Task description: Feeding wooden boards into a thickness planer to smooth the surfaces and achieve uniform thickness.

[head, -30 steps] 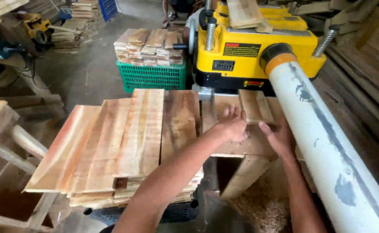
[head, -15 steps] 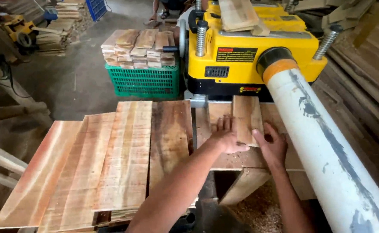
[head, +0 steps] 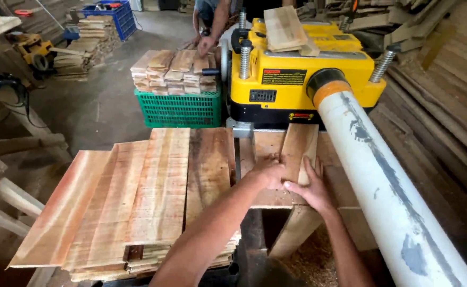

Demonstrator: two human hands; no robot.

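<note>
My left hand [head: 268, 171] lies flat, fingers together, on the near end of a short board [head: 299, 150]; my right hand [head: 309, 186] presses its right edge, gripping nothing. The board's long axis runs straight away from me into the yellow planer [head: 297, 79] ahead. A stack of planks [head: 138, 202] sits to my left.

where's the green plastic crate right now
In the head view the green crate sits on the floor upper centre-left, just left of the yellow thickness planer, loaded with stacked wood blocks and beyond the fanned-out boards.
</note>
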